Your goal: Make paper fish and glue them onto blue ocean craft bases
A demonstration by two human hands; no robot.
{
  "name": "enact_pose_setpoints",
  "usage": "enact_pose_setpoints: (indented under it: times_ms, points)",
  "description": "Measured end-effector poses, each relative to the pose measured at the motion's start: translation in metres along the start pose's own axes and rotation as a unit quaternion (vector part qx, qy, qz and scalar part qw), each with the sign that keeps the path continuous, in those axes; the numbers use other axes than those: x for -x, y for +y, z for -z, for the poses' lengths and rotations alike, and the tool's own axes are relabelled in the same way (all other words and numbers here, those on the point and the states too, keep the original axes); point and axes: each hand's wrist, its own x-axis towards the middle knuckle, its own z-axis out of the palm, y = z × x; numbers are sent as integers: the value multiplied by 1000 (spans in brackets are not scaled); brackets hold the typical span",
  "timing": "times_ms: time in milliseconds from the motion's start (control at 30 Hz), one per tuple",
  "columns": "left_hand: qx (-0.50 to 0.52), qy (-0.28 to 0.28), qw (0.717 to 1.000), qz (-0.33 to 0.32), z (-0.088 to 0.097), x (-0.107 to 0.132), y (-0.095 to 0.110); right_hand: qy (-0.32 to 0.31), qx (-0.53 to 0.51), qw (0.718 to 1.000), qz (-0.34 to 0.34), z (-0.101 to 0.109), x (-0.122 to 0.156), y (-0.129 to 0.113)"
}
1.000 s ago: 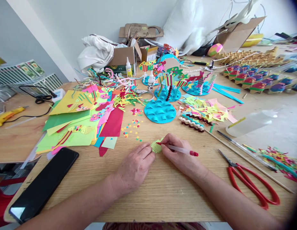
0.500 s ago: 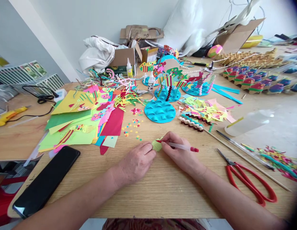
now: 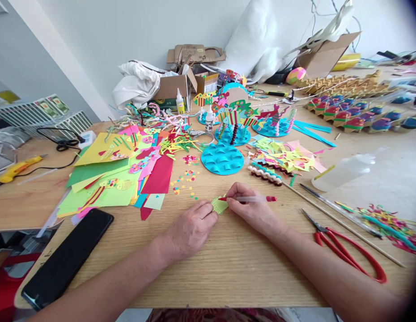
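Light-green paper, cut into a small piece and patterned with scale-like marks, makes up the cutout [image 3: 220, 206] between the two hands, at the near part of the wooden counter [image 3: 208, 281]. The left hand's [image 3: 192, 226] grip is drawn closed on the cutout's left edge; whether it pinches or only presses, I cannot tell. The right hand [image 3: 251, 211] has its grip closed around a red-tipped pen [image 3: 255, 199] with a translucent barrel, the tip at the cutout's upper part. Beyond them sits a blue scalloped disc [image 3: 222, 159], with confetti dots [image 3: 188, 177] to its left. Red-handled scissors [image 3: 342, 246] lie right of the right forearm; a black smartphone [image 3: 69, 257] lies left of the left.
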Motion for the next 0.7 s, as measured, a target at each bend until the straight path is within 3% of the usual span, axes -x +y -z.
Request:
enact_pose_setpoints:
  times_ms: [233, 700]
  points:
    - [14, -25, 1000, 10, -1, 0, 0, -3, 34, 999, 25, -3, 3, 2]
    - [24, -21, 999, 17, -1, 0, 1, -6, 73, 997, 36, -5, 4, 2]
